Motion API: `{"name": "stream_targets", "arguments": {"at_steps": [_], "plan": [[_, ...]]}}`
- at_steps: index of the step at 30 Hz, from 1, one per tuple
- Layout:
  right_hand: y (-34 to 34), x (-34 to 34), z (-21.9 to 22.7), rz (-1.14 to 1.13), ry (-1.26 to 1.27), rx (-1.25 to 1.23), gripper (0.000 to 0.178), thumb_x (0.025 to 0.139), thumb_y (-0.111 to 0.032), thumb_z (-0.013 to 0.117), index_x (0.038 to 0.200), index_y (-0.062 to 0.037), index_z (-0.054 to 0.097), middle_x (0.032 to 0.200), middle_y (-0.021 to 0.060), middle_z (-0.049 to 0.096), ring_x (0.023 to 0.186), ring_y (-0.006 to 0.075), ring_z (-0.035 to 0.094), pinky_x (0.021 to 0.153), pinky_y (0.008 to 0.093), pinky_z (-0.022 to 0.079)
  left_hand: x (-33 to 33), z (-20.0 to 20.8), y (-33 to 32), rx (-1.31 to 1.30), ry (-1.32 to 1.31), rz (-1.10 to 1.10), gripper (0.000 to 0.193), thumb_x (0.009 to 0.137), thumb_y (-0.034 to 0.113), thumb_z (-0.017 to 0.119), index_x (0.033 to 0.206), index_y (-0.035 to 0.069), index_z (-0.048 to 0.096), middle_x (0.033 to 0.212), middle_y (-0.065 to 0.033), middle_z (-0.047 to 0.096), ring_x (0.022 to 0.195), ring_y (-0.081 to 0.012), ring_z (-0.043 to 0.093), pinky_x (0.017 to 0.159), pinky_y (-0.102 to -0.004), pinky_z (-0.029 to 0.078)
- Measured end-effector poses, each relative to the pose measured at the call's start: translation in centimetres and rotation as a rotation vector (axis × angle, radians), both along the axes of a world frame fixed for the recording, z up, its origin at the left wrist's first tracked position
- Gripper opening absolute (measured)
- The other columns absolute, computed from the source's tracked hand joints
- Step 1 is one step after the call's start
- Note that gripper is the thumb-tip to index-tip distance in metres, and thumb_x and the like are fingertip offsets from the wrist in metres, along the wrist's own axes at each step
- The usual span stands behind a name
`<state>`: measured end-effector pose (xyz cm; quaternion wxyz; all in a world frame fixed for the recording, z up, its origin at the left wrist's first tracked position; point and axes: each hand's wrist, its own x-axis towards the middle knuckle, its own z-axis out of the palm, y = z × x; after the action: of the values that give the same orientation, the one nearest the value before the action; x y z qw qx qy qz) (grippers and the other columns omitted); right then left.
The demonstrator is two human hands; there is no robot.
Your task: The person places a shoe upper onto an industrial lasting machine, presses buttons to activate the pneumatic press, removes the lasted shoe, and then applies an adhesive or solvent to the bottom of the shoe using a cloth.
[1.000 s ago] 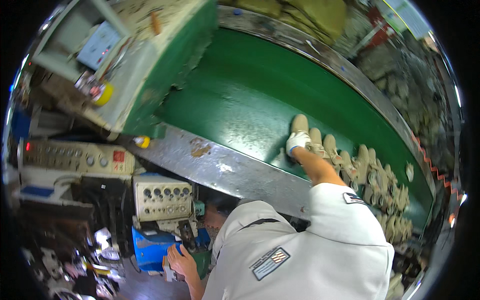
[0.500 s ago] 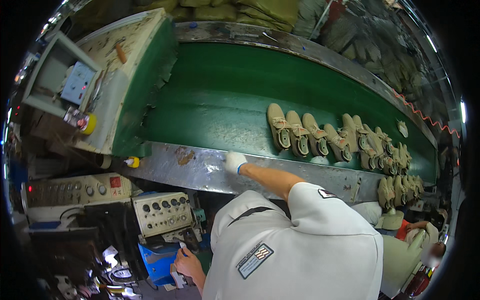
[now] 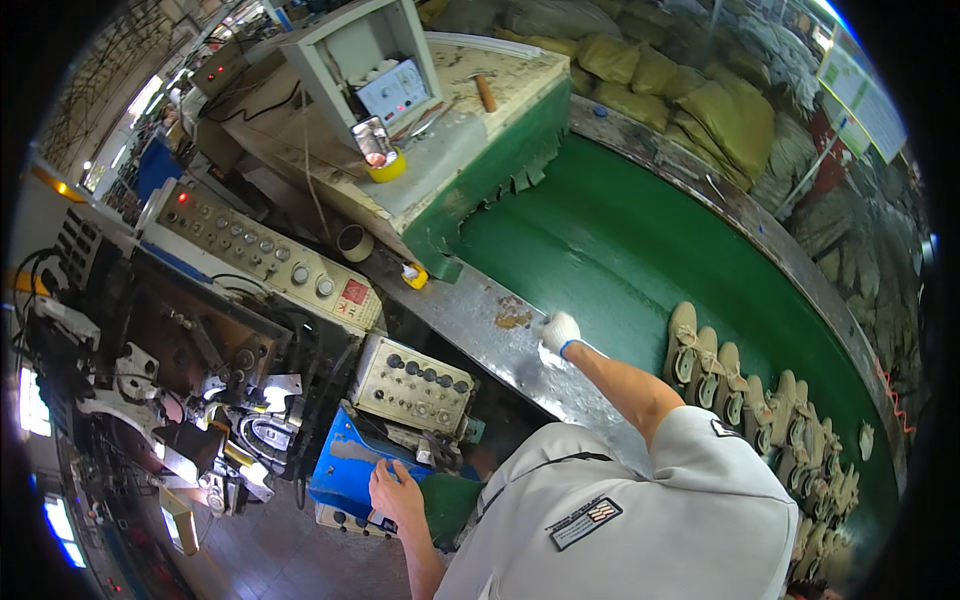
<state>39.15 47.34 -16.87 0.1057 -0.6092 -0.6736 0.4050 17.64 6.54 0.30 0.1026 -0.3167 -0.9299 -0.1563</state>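
My left hand is bare and raised beside a blue machine housing, its fingers apart with nothing visible in them. The gray-white control box with black knobs stands just above that housing. My right hand, in a white glove with a blue cuff edge, rests at the metal ledge along the green conveyor belt. It looks rounded, and its fingers are hidden by the glove and the angle. Beige shoes stand in rows on the belt, to the right of that hand.
A longer panel with gauges and a machine with metal clamps lie to the left. On the far bench are an open gray cabinet, a yellow tape roll and a hammer. Stuffed sacks line the belt's far side.
The view has turned left, so the belt and shoes sit farther right and more machine shows. My left hand's fingers, earlier close together at something small and white, are now apart. My right hand remains by the ledge.
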Motion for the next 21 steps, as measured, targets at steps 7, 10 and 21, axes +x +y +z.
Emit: {"name": "stream_targets", "arguments": {"at_steps": [7, 10, 21], "plan": [[10.3, -11.8, 9.4, -0.111, 0.590, 0.068, 0.023, 0.086, -0.020, 0.074, 0.092, 0.0023, 0.073, 0.067, 0.0070, 0.067, 0.056, 0.0146, 0.063, 0.055, 0.0322, 0.051, -0.9, -0.6, 0.0, -0.061, -0.050, 0.151, 0.023, 0.096, 0.029, 0.069, 0.099, 0.006, 0.072, 0.087, -0.0142, 0.070, 0.078, -0.0369, 0.069, 0.065, -0.0503, 0.052], [13.8, -15.6, 13.3, -0.118, 0.723, 0.072, 0.023, 0.089, -0.019, 0.073, 0.097, 0.0027, 0.073, 0.073, 0.0052, 0.068, 0.058, 0.0131, 0.062, 0.055, 0.0293, 0.050, -0.9, -0.6, 0.5, -0.095, -0.040, 0.151, 0.022, 0.096, 0.028, 0.070, 0.098, 0.006, 0.072, 0.087, -0.0135, 0.070, 0.078, -0.0362, 0.069, 0.064, -0.0494, 0.052], [3.7, -18.4, 38.9, 0.805, 0.726, 0.900, 0.030, 0.088, -0.034, 0.074, 0.073, -0.0091, 0.064, 0.066, 0.0115, 0.064, 0.063, 0.0346, 0.068, 0.057, 0.0444, 0.055, -0.9, -0.1, 1.0, -0.110, -0.017, 0.175, 0.015, 0.091, 0.020, 0.070, 0.094, 0.005, 0.074, 0.090, -0.0128, 0.073, 0.081, -0.0348, 0.070, 0.070, -0.0468, 0.054]]}}
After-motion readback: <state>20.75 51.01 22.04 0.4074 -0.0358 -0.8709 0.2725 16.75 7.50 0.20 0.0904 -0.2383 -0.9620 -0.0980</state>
